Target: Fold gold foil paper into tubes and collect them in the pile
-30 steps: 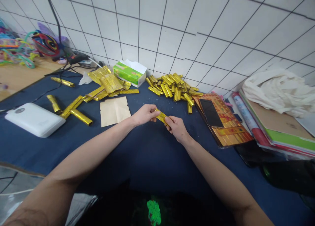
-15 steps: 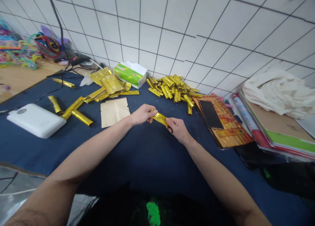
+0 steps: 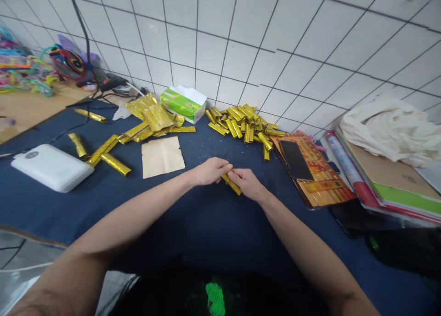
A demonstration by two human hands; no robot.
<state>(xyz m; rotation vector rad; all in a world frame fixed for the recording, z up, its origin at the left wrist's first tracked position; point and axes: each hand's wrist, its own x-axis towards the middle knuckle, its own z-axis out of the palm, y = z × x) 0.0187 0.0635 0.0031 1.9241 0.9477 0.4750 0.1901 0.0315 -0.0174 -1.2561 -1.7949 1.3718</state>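
Observation:
Between my hands is a gold foil strip (image 3: 232, 186), its near end slanting down to the right. My left hand (image 3: 212, 170) is closed on its far end, thumb on top. My right hand (image 3: 246, 182) pinches it close beside the left fingertips, the two hands nearly touching. The fingers cover the strip's upper part. Beyond my hands lies a pile of folded gold foil pieces (image 3: 241, 121). A sheet of beige paper (image 3: 161, 157) with a crease lies left of my left hand.
More gold foil pieces (image 3: 117, 163) lie at left, by a white device (image 3: 51, 168). A green tissue pack (image 3: 182, 104) stands near the tiled wall. At right are a black phone (image 3: 295, 160) on orange-gold sheets (image 3: 324, 187), folders (image 3: 403, 169) and white cloth (image 3: 396, 130).
My hands have come closer together and slightly nearer to me. The right hand has slid along the gold foil strip toward the left, so its near end now sticks out below.

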